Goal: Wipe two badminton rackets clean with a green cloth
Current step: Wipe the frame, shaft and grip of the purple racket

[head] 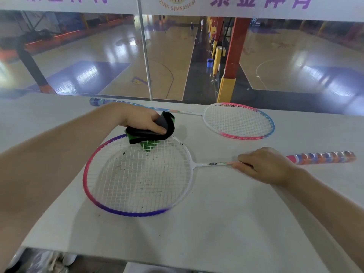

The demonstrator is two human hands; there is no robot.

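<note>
A pink, purple and white racket (137, 212) lies on the white ledge (216, 223) in front of me, head to the left, with dark specks on its strings. My left hand (140, 120) grips a bunched green cloth (150, 145) with a black side, at the far rim of that racket's head. A green corner shows under the strings. My right hand (266, 166) holds the racket's thin shaft, just left of its orange and blue grip. A second racket (239, 121), pink and blue, lies farther back, head to the right.
The ledge ends at a glass pane (145, 56) just behind the second racket, with a gymnasium court below. The ledge's near edge runs across the bottom of the view. White shoes (69, 259) show under it at the lower left.
</note>
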